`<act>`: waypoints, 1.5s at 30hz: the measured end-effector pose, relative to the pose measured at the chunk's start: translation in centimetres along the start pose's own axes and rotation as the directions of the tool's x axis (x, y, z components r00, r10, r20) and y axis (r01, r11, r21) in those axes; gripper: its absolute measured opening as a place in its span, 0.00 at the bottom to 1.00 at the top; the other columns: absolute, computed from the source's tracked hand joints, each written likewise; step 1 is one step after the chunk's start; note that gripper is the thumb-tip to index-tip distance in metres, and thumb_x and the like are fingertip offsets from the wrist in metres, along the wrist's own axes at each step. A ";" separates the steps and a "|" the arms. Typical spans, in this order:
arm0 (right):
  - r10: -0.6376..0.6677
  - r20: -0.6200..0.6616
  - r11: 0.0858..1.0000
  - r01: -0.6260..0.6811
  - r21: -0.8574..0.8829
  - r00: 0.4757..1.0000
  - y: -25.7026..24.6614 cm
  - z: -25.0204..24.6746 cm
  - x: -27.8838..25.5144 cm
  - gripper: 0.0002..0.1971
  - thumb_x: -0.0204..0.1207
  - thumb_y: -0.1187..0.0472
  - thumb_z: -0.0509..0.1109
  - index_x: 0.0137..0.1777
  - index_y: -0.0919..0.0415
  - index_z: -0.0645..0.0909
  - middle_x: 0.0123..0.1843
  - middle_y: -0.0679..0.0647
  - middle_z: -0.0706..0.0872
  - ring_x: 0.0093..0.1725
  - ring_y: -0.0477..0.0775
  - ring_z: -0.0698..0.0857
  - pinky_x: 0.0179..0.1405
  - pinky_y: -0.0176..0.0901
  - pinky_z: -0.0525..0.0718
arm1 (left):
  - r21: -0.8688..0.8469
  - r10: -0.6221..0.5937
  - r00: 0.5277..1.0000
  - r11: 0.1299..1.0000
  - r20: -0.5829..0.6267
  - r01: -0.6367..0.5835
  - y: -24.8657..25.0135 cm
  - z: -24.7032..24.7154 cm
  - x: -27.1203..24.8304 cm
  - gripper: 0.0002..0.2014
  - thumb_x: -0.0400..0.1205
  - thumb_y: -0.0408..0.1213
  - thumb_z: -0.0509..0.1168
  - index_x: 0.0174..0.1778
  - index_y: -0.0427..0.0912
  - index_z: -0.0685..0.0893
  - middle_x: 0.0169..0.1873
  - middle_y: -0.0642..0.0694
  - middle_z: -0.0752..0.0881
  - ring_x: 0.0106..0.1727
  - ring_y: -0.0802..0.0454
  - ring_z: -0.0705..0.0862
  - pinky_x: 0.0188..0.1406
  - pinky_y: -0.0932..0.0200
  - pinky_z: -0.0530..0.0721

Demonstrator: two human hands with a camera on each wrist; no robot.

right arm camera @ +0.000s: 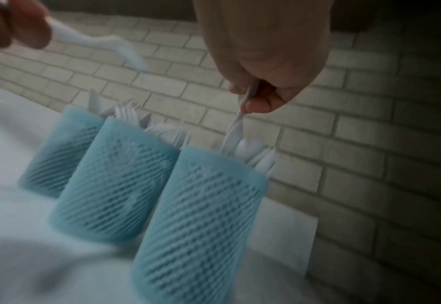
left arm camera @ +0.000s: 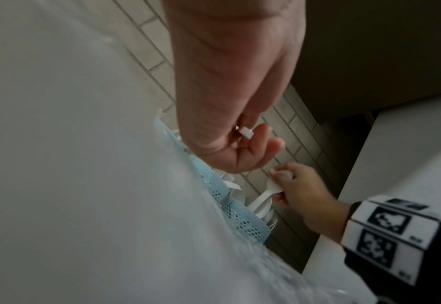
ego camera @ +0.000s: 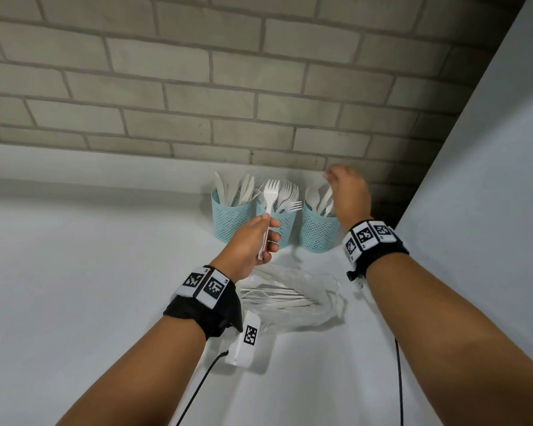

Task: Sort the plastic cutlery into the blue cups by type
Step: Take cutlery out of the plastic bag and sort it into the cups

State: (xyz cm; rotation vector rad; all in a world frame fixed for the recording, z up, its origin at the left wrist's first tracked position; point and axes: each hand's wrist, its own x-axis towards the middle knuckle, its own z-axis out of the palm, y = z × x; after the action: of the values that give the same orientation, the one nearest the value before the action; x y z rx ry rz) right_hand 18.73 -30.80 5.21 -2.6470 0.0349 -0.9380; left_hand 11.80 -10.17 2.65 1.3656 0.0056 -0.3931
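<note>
Above blue cups [ego camera: 285, 226], white pronged fork [ego camera: 270, 196]

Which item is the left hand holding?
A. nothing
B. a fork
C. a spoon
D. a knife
B: the left hand grips a white fork by its handle, tines up, in front of the middle cup.

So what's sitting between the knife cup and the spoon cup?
In the head view, the fork cup stands between the knife cup and the spoon cup.
</note>
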 end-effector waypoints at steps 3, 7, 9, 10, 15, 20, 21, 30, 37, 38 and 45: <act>-0.077 0.220 0.958 0.133 -0.254 0.972 1.1 2.6 -1.4 0.22 0.84 0.52 0.51 0.45 0.61 0.86 0.49 0.59 0.88 0.51 0.63 0.78 0.51 0.49 0.73 | 0.015 0.054 0.998 0.998 0.015 -0.054 0.1 -0.3 -0.2 0.14 0.88 0.45 0.50 0.45 0.47 0.79 0.30 0.49 0.76 0.28 0.57 0.72 0.22 0.68 0.67; 0.009 0.178 0.961 0.041 -0.274 0.984 -0.2 1.9 -1.9 0.20 0.84 0.46 0.54 0.55 0.53 0.87 0.65 0.52 0.83 0.65 0.61 0.70 0.58 0.51 0.64 | 0.042 0.090 0.996 0.995 0.013 -0.091 0.1 -0.7 -0.3 0.14 0.88 0.45 0.51 0.46 0.49 0.81 0.30 0.50 0.75 0.29 0.58 0.72 0.25 0.68 0.68; 0.033 0.128 0.992 -0.017 -0.125 0.991 -2.4 0.4 -2.1 0.19 0.83 0.46 0.56 0.66 0.52 0.81 0.72 0.55 0.76 0.71 0.63 0.66 0.64 0.52 0.62 | 0.063 0.088 0.996 0.994 0.013 -0.089 0.0 -0.6 -0.5 0.13 0.88 0.44 0.51 0.48 0.49 0.81 0.31 0.50 0.74 0.29 0.58 0.72 0.25 0.68 0.68; 0.034 0.113 0.999 -0.038 0.030 0.993 -3.6 -0.2 -2.3 0.21 0.83 0.46 0.58 0.70 0.54 0.78 0.71 0.57 0.76 0.71 0.62 0.68 0.67 0.53 0.64 | 0.071 0.086 0.996 0.994 0.016 -0.087 -0.1 -0.4 -0.7 0.13 0.88 0.44 0.52 0.48 0.49 0.82 0.31 0.51 0.74 0.29 0.58 0.71 0.25 0.68 0.68; -0.001 0.466 0.790 -0.285 0.543 0.885 -8.5 -2.0 -4.2 0.31 0.78 0.47 0.67 0.78 0.53 0.62 0.52 0.56 0.83 0.38 0.45 0.82 0.36 0.34 0.79 | 0.130 0.095 0.995 0.987 0.040 -0.099 -0.3 0.0 -1.6 0.12 0.87 0.44 0.54 0.50 0.49 0.83 0.31 0.51 0.74 0.29 0.58 0.71 0.26 0.69 0.70; 0.113 0.532 0.657 -0.465 0.594 0.839 -8.7 -1.2 -5.2 0.21 0.76 0.62 0.71 0.66 0.59 0.70 0.38 0.54 0.84 0.24 0.45 0.76 0.18 0.29 0.72 | 0.249 0.067 0.997 0.966 0.035 -0.074 -0.4 -0.1 -2.4 0.13 0.87 0.43 0.55 0.54 0.42 0.84 0.30 0.50 0.75 0.29 0.59 0.73 0.25 0.71 0.74; 0.144 0.546 0.633 -0.501 0.590 0.825 -8.5 -1.1 -5.3 0.19 0.76 0.63 0.71 0.64 0.59 0.71 0.35 0.53 0.83 0.23 0.45 0.75 0.18 0.30 0.72 | 0.286 0.082 0.997 0.955 0.013 -0.082 -0.5 -0.3 -2.5 0.14 0.87 0.43 0.55 0.53 0.41 0.84 0.31 0.49 0.77 0.30 0.58 0.75 0.28 0.71 0.76; 0.383 0.092 0.668 -0.344 0.659 0.919 -6.1 -2.1 -1.6 0.12 0.78 0.61 0.67 0.59 0.56 0.70 0.37 0.47 0.80 0.31 0.51 0.83 0.30 0.46 0.84 | 0.887 0.201 0.969 0.460 -0.143 0.035 -1.7 -2.7 -2.4 0.17 0.80 0.50 0.65 0.63 0.51 0.77 0.63 0.42 0.75 0.68 0.41 0.69 0.65 0.52 0.66; 0.116 0.057 0.888 -0.129 0.442 0.992 -6.7 1.7 -0.9 0.19 0.82 0.61 0.63 0.71 0.61 0.68 0.58 0.64 0.83 0.50 0.59 0.85 0.47 0.42 0.84 | 0.892 0.009 0.996 0.446 -0.093 0.080 -1.8 -4.3 -3.3 0.11 0.77 0.28 0.67 0.48 0.50 0.86 0.64 0.46 0.79 0.64 0.48 0.78 0.56 0.64 0.73; 0.094 0.125 0.921 -0.134 0.366 0.988 -6.7 2.5 -1.1 0.20 0.83 0.61 0.62 0.73 0.61 0.67 0.62 0.65 0.81 0.56 0.62 0.84 0.53 0.52 0.84 | 0.898 0.008 0.995 0.432 -0.100 0.087 -1.9 -4.4 -3.5 0.15 0.77 0.25 0.64 0.52 0.47 0.86 0.65 0.46 0.79 0.66 0.49 0.77 0.57 0.65 0.72; -0.109 0.423 0.990 0.136 -0.034 0.900 -7.6 3.2 -2.3 0.21 0.83 0.63 0.58 0.76 0.55 0.70 0.67 0.63 0.74 0.69 0.62 0.70 0.58 0.52 0.77 | 0.883 0.025 0.991 0.457 -0.134 0.108 -2.3 -4.8 -4.2 0.26 0.75 0.22 0.59 0.68 0.46 0.78 0.70 0.47 0.76 0.69 0.49 0.75 0.59 0.65 0.73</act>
State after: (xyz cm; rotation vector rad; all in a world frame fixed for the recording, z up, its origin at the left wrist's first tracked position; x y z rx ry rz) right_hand 18.20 -22.34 3.86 -2.8795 -0.2103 -0.3837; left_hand 8.35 -4.82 0.39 2.4756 -0.0741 -0.3517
